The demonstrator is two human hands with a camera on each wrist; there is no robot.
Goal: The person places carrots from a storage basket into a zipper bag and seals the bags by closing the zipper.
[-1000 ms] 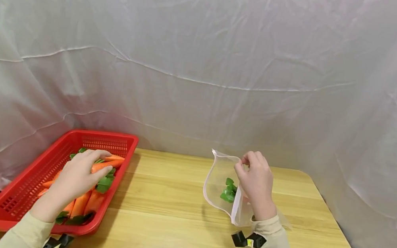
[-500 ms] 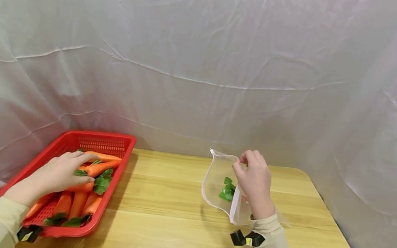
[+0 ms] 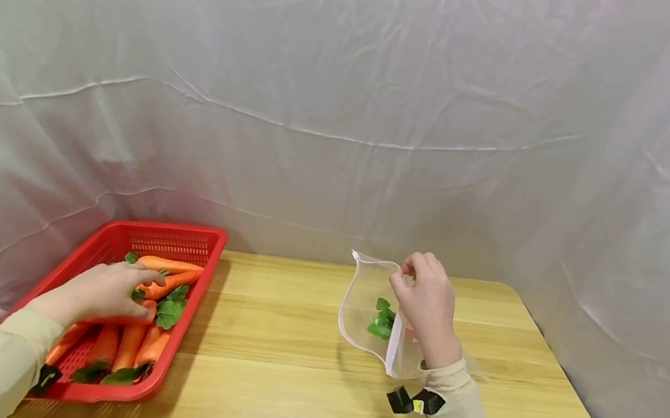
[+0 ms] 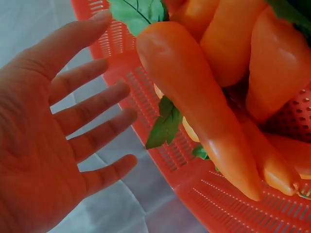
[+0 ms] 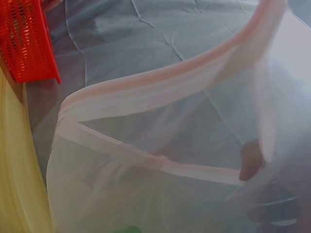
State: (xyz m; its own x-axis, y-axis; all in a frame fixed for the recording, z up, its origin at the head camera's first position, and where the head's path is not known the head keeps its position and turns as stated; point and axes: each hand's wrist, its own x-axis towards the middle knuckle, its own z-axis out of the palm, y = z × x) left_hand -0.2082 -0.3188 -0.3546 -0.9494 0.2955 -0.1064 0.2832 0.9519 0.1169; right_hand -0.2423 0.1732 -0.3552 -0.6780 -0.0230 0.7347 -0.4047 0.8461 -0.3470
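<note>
From above, the left hand [image 3: 103, 289] lies over the carrots [image 3: 142, 325] in the red basket [image 3: 199, 239]; its wrist view shows the fingers [image 4: 92, 104] spread, gripping nothing. The right hand [image 3: 425, 308] pinches the rim of the bag [image 3: 364, 306], held open above the table [image 3: 271, 364], greens [image 3: 381, 321] inside.

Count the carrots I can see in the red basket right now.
About 6 carrots, all in the red basket: two at the far end, one under the left hand, three at the near end. Others may be hidden.
</note>
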